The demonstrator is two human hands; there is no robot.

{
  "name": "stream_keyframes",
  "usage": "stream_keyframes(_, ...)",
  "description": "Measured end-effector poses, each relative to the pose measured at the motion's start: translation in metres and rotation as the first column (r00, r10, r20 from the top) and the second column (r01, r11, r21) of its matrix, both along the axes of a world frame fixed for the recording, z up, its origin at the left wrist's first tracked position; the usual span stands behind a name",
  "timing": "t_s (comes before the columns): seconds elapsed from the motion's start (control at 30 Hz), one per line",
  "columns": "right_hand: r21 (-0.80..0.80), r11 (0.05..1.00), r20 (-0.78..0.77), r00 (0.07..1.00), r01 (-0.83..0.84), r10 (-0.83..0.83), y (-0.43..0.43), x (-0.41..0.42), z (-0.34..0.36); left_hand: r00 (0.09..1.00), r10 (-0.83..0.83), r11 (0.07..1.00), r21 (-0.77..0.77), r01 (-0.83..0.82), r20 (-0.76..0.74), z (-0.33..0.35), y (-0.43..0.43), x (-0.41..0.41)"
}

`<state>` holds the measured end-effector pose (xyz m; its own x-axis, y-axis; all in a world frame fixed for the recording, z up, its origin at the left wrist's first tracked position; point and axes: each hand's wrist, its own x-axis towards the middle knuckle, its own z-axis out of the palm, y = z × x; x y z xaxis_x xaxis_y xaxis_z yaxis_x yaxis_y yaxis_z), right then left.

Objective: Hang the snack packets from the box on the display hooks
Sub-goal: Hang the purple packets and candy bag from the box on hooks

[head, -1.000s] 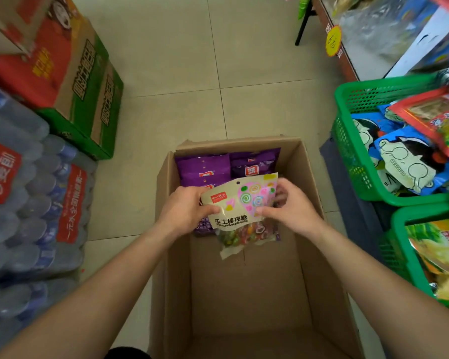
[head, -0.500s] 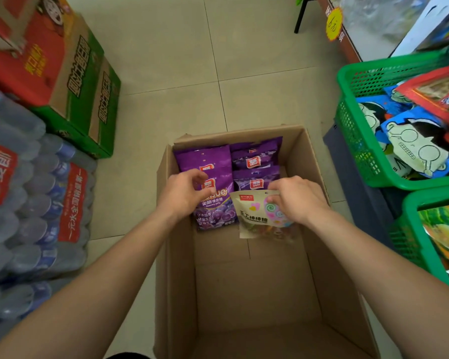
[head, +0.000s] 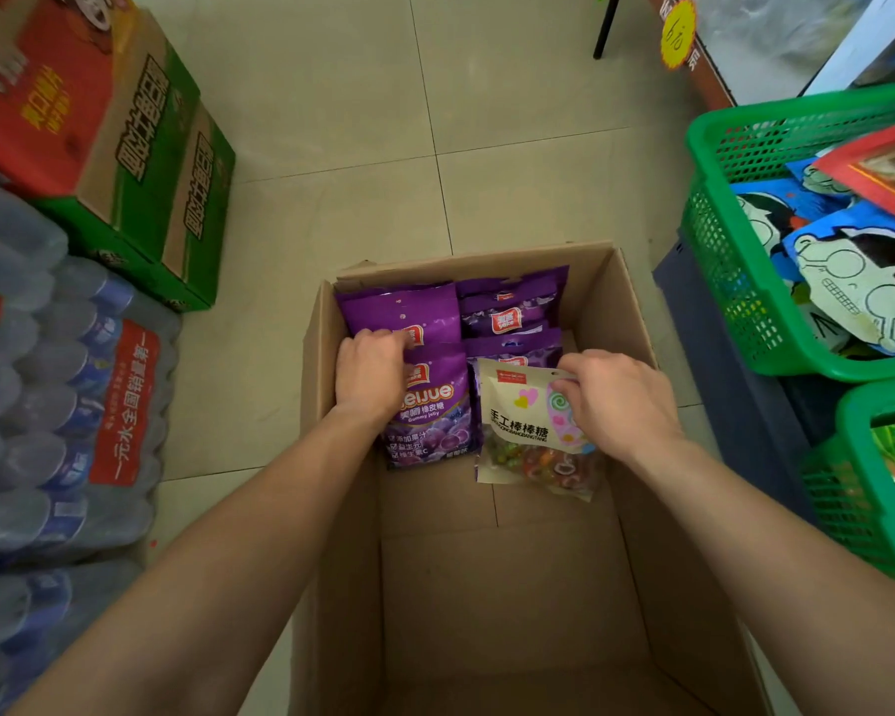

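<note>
A brown cardboard box (head: 487, 586) sits open on the tiled floor, and a person reaches into it with both arms. The snack packets are all at the far end of the box. The left hand (head: 370, 374) has its fingers curled round the top edge of the near purple packet (head: 430, 421), which lies on the left side. More purple packets (head: 512, 312) lie flat behind and beside it. The right hand (head: 621, 400) pinches the top right corner of a cream lollipop packet (head: 518, 421), which lies just right of the near purple packet. On the left stand wrapped packs of water bottles (head: 73, 405) and a red and green carton (head: 125, 121). On the right are two green baskets (head: 719, 224) filled with other packets.
</note>
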<state>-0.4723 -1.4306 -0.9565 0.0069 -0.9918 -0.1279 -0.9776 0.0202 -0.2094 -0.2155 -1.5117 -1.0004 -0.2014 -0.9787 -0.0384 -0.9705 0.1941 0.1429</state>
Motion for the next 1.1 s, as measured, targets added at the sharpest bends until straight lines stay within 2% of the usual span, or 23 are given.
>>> stream_keyframes(0.13,0.029,0.999,0.002,1.000,0.028,-0.028,0.000,-0.001,0.000,0.999,-0.045,0.984,-0.173,0.049,0.024,0.011,0.003,0.005)
stream_keyframes(0.2,0.035,0.999,-0.003,0.999,0.036,-0.036,-0.001,-0.003,0.000,0.999,-0.034,0.979,-0.199,0.033,-0.001,0.012,0.002,0.002)
stream_keyframes(0.33,0.043,0.999,-0.010,0.999,0.034,-0.033,-0.001,-0.001,0.002,0.998,-0.005,0.984,-0.178,-0.006,-0.060,0.010,-0.002,-0.002)
stream_keyframes(0.53,0.022,1.000,-0.031,0.999,0.015,-0.014,0.001,0.001,0.002,0.999,0.042,0.987,-0.156,-0.044,-0.020,0.011,-0.007,-0.002)
stream_keyframes(0.7,0.021,1.000,-0.026,0.999,0.019,-0.019,0.001,0.001,0.002,0.999,0.032,0.990,-0.135,-0.031,0.002,0.014,-0.007,0.000)
stream_keyframes(0.97,0.023,1.000,-0.027,1.000,0.001,0.000,-0.001,0.006,0.000,1.000,-0.021,0.980,-0.199,0.023,0.014,0.013,-0.006,0.004)
stream_keyframes(1.1,0.022,1.000,-0.015,1.000,-0.003,0.004,-0.002,0.009,-0.001,0.996,-0.043,0.979,-0.202,0.027,-0.075,0.008,-0.008,0.006)
